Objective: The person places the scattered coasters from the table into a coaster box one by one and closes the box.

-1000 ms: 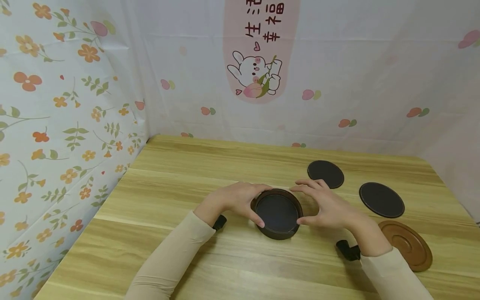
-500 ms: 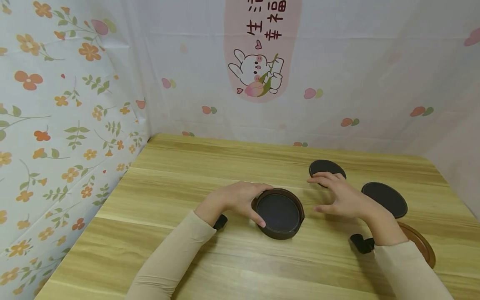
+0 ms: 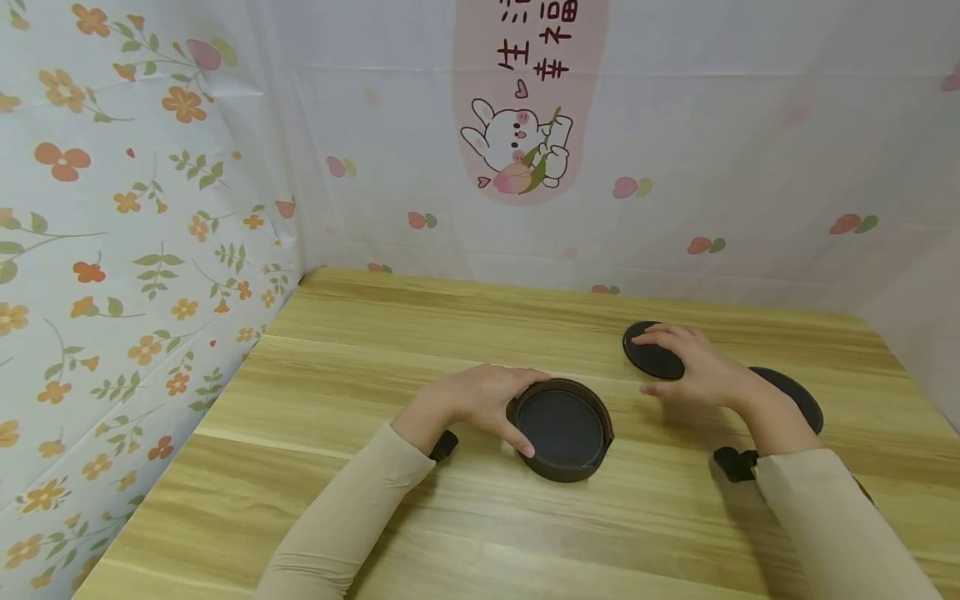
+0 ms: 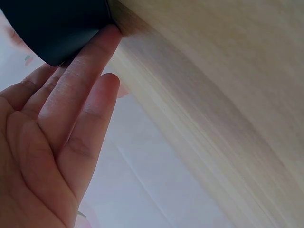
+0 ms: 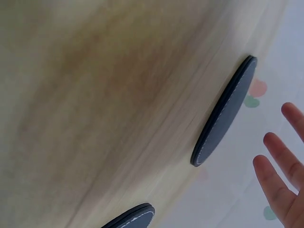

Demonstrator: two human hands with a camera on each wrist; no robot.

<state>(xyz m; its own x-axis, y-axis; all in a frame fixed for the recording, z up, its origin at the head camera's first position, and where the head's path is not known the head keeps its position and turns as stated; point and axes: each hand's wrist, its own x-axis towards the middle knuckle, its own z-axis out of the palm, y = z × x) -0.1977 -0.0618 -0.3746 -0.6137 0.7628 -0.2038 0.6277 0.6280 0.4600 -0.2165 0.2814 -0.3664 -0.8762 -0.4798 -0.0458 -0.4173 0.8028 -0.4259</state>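
Note:
In the head view my left hand (image 3: pixel 487 404) holds a round dark-brown leather coaster holder (image 3: pixel 564 472) by its left side, thumb at the front and fingers behind. A black disc (image 3: pixel 561 427) fills the holder's inside. The left wrist view shows the left fingertips against the holder's dark wall (image 4: pixel 61 28). My right hand (image 3: pixel 701 367) hovers over a black round coaster (image 3: pixel 647 360) with its fingers spread, holding nothing. From the right wrist view, that stitched-edge coaster (image 5: pixel 225 114) lies on the table, apart from the right fingers (image 5: pixel 280 154).
A second black coaster (image 3: pixel 795 392) lies to the right, partly behind the right forearm. The right sleeve covers most of a brown disc (image 3: pixel 866 493). Wood-grain table (image 3: pixel 450 533) runs back to a printed curtain (image 3: pixel 375 167), with floral cloth (image 3: pixel 112 292) at left.
My right hand has left the holder's right side and moved right and away from me, over the far coaster. The left hand has stayed on the holder.

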